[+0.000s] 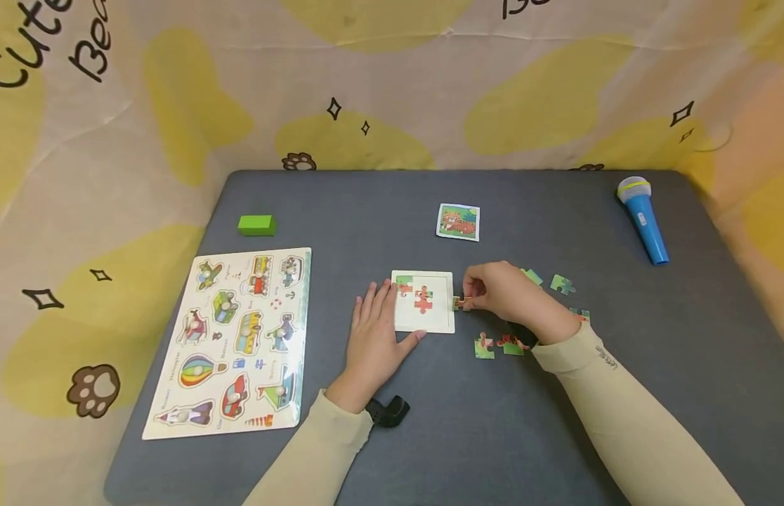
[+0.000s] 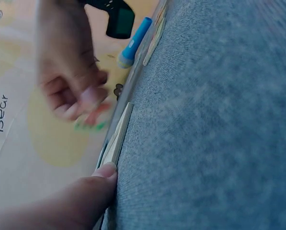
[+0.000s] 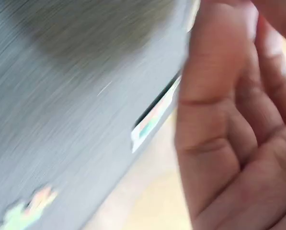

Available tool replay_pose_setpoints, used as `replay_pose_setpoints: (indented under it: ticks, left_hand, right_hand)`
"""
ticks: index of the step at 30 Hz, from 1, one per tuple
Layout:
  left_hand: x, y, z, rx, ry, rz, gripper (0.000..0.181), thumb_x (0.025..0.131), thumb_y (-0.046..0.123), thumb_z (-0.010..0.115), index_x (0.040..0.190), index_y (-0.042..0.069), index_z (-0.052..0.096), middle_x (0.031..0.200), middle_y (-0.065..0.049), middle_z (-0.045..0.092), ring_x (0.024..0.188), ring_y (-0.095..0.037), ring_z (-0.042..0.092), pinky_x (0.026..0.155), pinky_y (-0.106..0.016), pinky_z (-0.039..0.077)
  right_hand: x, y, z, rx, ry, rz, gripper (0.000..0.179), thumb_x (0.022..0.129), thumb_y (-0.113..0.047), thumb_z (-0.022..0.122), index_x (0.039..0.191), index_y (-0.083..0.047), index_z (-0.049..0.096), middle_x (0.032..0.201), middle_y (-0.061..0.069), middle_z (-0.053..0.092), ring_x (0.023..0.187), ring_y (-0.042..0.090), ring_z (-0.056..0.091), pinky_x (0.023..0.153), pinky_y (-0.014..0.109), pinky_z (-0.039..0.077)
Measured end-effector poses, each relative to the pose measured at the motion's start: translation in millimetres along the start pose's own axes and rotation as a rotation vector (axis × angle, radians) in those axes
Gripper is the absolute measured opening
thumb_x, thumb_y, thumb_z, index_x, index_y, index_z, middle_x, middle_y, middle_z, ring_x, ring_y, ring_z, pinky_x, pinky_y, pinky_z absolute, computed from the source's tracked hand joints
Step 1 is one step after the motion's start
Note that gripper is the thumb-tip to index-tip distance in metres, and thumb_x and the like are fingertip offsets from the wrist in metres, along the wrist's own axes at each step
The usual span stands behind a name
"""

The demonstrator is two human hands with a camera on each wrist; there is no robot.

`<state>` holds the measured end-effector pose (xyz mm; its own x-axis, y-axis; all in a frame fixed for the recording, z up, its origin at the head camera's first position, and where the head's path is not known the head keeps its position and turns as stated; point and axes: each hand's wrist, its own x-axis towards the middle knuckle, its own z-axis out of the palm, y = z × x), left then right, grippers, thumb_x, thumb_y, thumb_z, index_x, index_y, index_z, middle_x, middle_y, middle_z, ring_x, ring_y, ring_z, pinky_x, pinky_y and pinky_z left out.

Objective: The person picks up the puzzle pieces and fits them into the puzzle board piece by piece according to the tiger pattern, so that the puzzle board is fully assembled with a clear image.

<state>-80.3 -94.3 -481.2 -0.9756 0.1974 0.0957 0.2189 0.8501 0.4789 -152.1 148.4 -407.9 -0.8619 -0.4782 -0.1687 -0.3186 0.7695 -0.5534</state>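
Note:
A white square puzzle tray [image 1: 438, 322] lies mid-table with a few jigsaw pieces inside, one in its upper left corner and red ones [image 1: 423, 300] near the middle. My left hand [image 1: 376, 337] rests along the tray's left side, fingers spread, thumb at its lower edge; the left wrist view shows that thumb [image 2: 102, 179] against the edge. At the tray's right edge my right hand [image 1: 502, 292] pinches a red and green jigsaw piece [image 1: 459, 303], blurred in the left wrist view. The right wrist view shows curled fingers [image 3: 210, 110], but the held piece is hidden there.
Loose jigsaw pieces [image 1: 484, 346] lie around the right forearm. A tiger picture card [image 1: 458, 222] is behind the tray. A vehicle peg board [image 1: 240, 344] and a green block [image 1: 256, 225] are at left, a blue toy microphone [image 1: 645, 221] at far right.

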Motion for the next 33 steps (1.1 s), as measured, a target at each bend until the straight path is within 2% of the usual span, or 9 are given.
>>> replay_pose_setpoints:
  ticks: [4,8,13,17,20,23,27,33]
  left_hand:
    - [0.9,-0.9,0.1,0.016,-0.015,-0.009,0.101,0.089,0.044,0.084,0.163,-0.001,0.031,0.169,-0.016,0.030,0.159,-0.035,0.014,0.127,-0.054,0.009]
    - [1.6,-1.3,-0.4,0.022,-0.027,-0.006,0.102,0.090,0.045,0.083,0.163,-0.001,0.030,0.169,-0.016,0.030,0.159,-0.034,0.015,0.127,-0.054,0.009]
    - [1.4,-1.1,-0.3,0.027,-0.022,0.002,0.102,0.090,0.046,0.083,0.162,-0.002,0.031,0.169,-0.016,0.030,0.159,-0.035,0.016,0.127,-0.054,0.010]
    - [-0.8,-0.4,-2.0,0.044,0.001,-0.008,0.101,0.089,0.045,0.084,0.162,-0.001,0.032,0.168,-0.017,0.031,0.159,-0.035,0.016,0.127,-0.055,0.012]
    - [-3.2,1.1,-4.3,0.071,0.030,0.006,0.095,0.088,0.044,0.086,0.160,0.003,0.040,0.167,-0.015,0.033,0.158,-0.035,0.019,0.125,-0.057,0.017]
    - [-5.4,2.8,-7.1,0.113,0.055,0.050,0.083,0.088,0.043,0.086,0.155,0.008,0.051,0.165,-0.010,0.040,0.156,-0.034,0.025,0.123,-0.059,0.021]
    - [-6.8,4.1,-9.7,0.145,0.063,0.093,0.072,0.091,0.042,0.083,0.150,0.009,0.058,0.160,-0.005,0.047,0.153,-0.031,0.032,0.122,-0.059,0.025]
    - [-6.1,4.0,-8.4,0.138,0.054,0.083,0.070,0.094,0.040,0.080,0.151,0.008,0.056,0.159,-0.007,0.048,0.151,-0.032,0.035,0.121,-0.059,0.027]
  right_hand:
    - [15.7,-19,8,0.082,0.036,0.005,0.019,0.086,-0.010,0.088,0.085,-0.011,0.069,0.079,0.000,0.066,0.069,0.017,0.057,0.063,0.032,0.047]
    - [31.7,-34,21,0.129,0.030,-0.022,0.017,0.088,-0.012,0.087,0.086,-0.010,0.070,0.080,0.000,0.068,0.072,0.016,0.060,0.064,0.030,0.050]
    - [46.3,-44,31,0.112,0.016,-0.046,0.015,0.090,-0.013,0.085,0.085,-0.010,0.071,0.079,0.000,0.069,0.073,0.015,0.063,0.066,0.029,0.051]
    - [51.8,-50,37,0.061,0.053,-0.074,0.013,0.090,-0.011,0.085,0.088,-0.009,0.072,0.082,0.000,0.068,0.074,0.015,0.063,0.068,0.030,0.052]
    - [46.7,-52,40,-0.015,0.119,-0.078,0.009,0.091,-0.011,0.083,0.094,-0.009,0.075,0.087,0.002,0.067,0.076,0.017,0.063,0.069,0.033,0.053]
    - [34.5,-52,41,-0.122,0.162,-0.070,0.010,0.092,-0.014,0.083,0.100,-0.009,0.079,0.094,0.003,0.067,0.082,0.020,0.066,0.072,0.037,0.056]
    - [17.8,-48,45,-0.266,0.145,-0.108,0.017,0.094,-0.016,0.081,0.110,-0.010,0.082,0.105,0.005,0.070,0.095,0.024,0.068,0.081,0.041,0.059]
    - [4.5,-42,51,-0.374,0.154,-0.192,0.027,0.096,-0.014,0.077,0.122,-0.009,0.078,0.119,0.011,0.071,0.107,0.030,0.065,0.088,0.045,0.058]
